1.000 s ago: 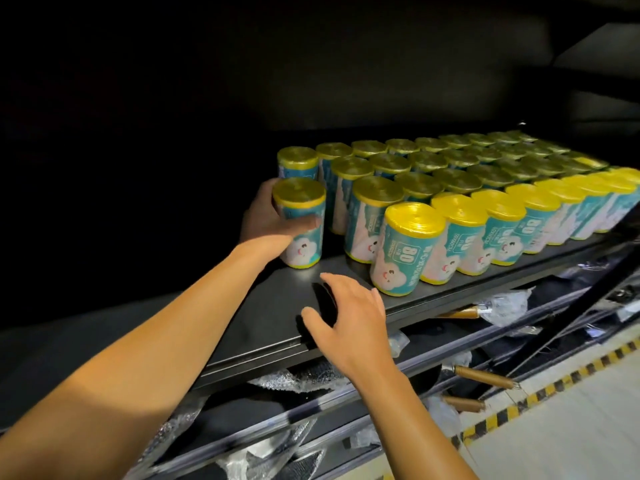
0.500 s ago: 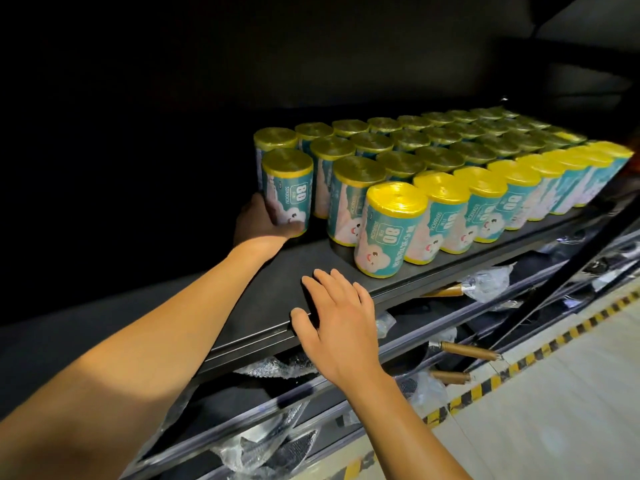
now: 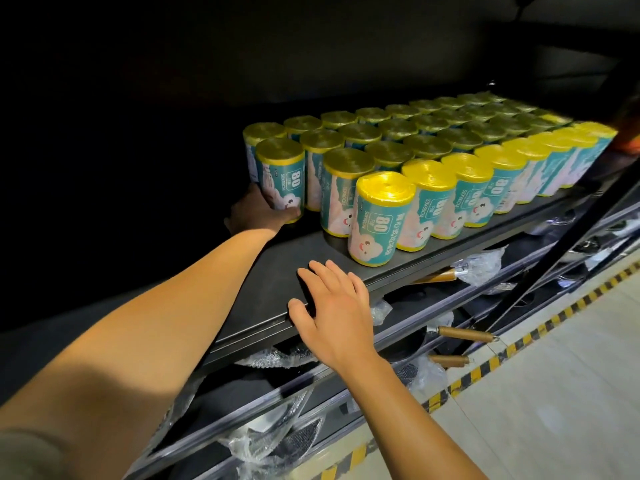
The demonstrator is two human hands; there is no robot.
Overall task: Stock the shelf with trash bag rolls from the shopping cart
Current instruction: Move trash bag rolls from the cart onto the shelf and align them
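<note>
Several yellow-topped trash bag rolls with teal labels stand in rows on the dark shelf [image 3: 284, 271]. My left hand [image 3: 258, 211] grips the base of the leftmost front roll [image 3: 282, 176], which stands upright at the left end of the rows. My right hand [image 3: 332, 306] rests flat, fingers spread, on the shelf's front edge, just in front of the nearest roll [image 3: 379, 216]. The shopping cart is out of view.
Lower shelves hold pans with wooden handles [image 3: 464, 334] and plastic-wrapped items [image 3: 481, 263]. A black upright post [image 3: 561, 237] slants at the right. Yellow-black hazard tape [image 3: 540, 329] marks the pale floor. The shelf's left part is dark and bare.
My left hand slid down the leftmost roll to its base and the roll moved back toward the rows. My right hand stayed on the shelf edge.
</note>
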